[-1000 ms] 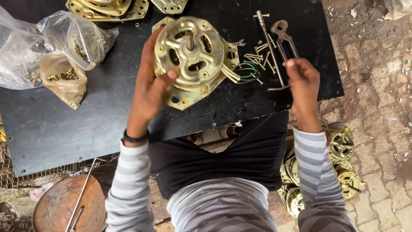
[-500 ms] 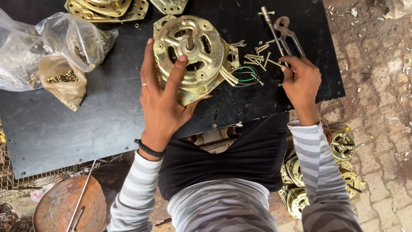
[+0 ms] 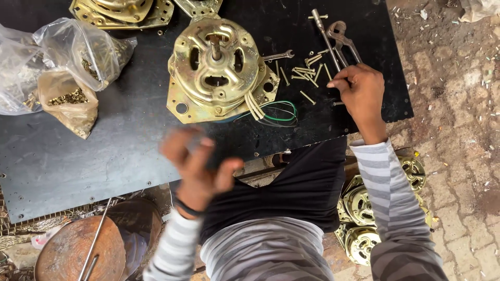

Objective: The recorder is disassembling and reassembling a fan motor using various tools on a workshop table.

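Reaching right hand (image 3: 362, 91) among screws (image 3: 307, 73), bags (image 3: 78, 57) holding brass hardware

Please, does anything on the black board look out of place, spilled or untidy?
Yes. Loose screws lie scattered at different angles on the black board beside the right hand, not gathered in a container. The wires of the brass-coloured motor trail loose across the board. No damage is visible.

Dark flat board (image 3: 120, 145) serves as bench. On it: brass-coloured motor housing (image 3: 216, 70) with shaft up and wires trailing, loose screws (image 3: 307, 73), small spanner (image 3: 277, 55), pliers (image 3: 344, 39), two plastic bags (image 3: 62, 67) of small fittings, further housings (image 3: 122, 10) at far edge.
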